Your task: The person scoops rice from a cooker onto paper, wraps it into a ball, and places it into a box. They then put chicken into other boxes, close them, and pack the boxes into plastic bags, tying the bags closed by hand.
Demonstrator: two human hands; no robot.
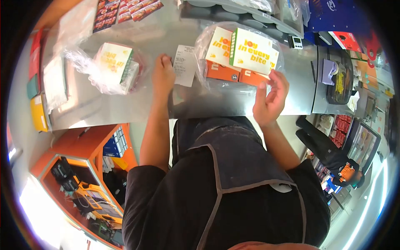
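Note:
My left hand (pixel 164 76) is closed at the left edge of a printed paper receipt (pixel 184 66), which appears pinched there. My right hand (pixel 271 96) has its fingers loosely curled and thumb apart, fingertips at the near right corner of the food boxes. Two white-and-yellow boxes with printed slogans, one a front box (pixel 254 51), lie on top of orange boxes (pixel 223 71). A clear plastic bag (pixel 201 62) spreads around this stack. To the left, another clear bag (pixel 89 74) holds a similar white box (pixel 113 58) lying tilted.
Everything rests on a steel counter (pixel 233 102). Printed coupon sheets (pixel 137 9) lie at the back left. A grey tray rack (pixel 250 16) stands behind the boxes, a tape dispenser (pixel 330 71) to the right. Below left is an orange cabinet (pixel 79 146). Another person (pixel 329 152) stands far right.

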